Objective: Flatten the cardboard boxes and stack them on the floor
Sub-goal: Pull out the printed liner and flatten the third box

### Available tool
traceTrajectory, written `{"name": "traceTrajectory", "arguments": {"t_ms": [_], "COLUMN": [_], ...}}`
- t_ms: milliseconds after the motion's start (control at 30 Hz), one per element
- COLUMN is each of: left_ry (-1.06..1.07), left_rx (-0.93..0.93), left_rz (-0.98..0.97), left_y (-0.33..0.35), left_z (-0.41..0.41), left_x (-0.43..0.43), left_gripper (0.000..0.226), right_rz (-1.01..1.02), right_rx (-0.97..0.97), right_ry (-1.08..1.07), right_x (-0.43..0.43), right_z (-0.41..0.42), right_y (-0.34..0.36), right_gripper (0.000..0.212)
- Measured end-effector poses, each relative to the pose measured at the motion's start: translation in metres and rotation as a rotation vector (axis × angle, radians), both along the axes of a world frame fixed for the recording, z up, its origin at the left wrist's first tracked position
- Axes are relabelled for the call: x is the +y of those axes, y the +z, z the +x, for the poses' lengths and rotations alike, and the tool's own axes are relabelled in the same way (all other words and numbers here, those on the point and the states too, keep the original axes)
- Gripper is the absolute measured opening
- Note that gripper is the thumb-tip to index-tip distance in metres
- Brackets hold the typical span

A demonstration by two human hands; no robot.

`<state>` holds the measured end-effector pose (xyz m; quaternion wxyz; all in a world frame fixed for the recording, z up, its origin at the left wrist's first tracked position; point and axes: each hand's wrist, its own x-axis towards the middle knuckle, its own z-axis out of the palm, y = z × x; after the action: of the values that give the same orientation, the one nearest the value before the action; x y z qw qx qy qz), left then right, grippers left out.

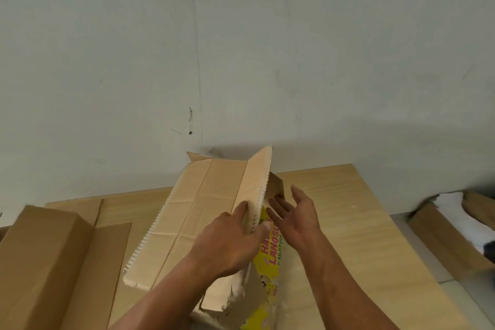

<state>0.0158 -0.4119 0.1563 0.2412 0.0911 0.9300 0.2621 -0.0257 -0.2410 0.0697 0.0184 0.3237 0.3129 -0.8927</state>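
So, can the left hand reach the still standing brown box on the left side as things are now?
Probably yes, but not at once. The left hand is gripping the raised flap of the printed box, so it must let go first. Nothing stands between it and the brown box.

A pale grey-green wall (241,48) is filling the upper view, showing faint vertical cracks and scuffs. Pale tiled floor (466,300) is showing at the lower right corner.
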Motion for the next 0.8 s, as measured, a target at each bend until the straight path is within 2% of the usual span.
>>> {"name": "traceTrajectory", "arguments": {"t_ms": [67, 133, 233, 367, 433, 567, 633, 800], "left_ry": [-0.030, -0.052, -0.112, -0.150, -0.150, -0.173, -0.210, -0.337], "left_rx": [0.005, -0.008, 0.021, 0.073, 0.084, 0.106, 0.116, 0.088], "left_rz": [-0.082, -0.117, -0.150, -0.171, -0.141, -0.090, -0.086, -0.124], "left_y": [-0.005, -0.012, -0.023, -0.031, -0.035, -0.043, -0.048, -0.063], "left_z": [0.003, 0.005, 0.008, 0.006, 0.003, 0.001, 0.003, 0.014], "left_x": [0.010, 0.017, 0.020, 0.015, 0.009, -0.004, -0.010, -0.019], "left_gripper": [0.084, 0.085, 0.079, 0.074, 0.074, 0.074, 0.074, 0.078], "right_rz": [0.114, 0.238, 0.314, 0.347, 0.314, 0.393, 0.332, 0.256], "right_rx": [0.078, 0.189, 0.280, 0.261, 0.220, 0.106, 0.090, 0.122], "right_ry": [0.178, 0.351, 0.476, 0.562, 0.615, 0.812, 0.802, 0.456], "right_x": [0.004, 0.005, 0.004, -0.005, -0.008, -0.014, -0.013, -0.001], "right_z": [0.018, 0.035, 0.051, 0.075, 0.088, 0.104, 0.105, 0.068], "right_y": [0.013, 0.019, 0.008, -0.005, -0.016, -0.025, -0.027, -0.023], "right_gripper": [0.041, 0.051, 0.064, 0.053, 0.056, 0.057, 0.057, 0.059]}}
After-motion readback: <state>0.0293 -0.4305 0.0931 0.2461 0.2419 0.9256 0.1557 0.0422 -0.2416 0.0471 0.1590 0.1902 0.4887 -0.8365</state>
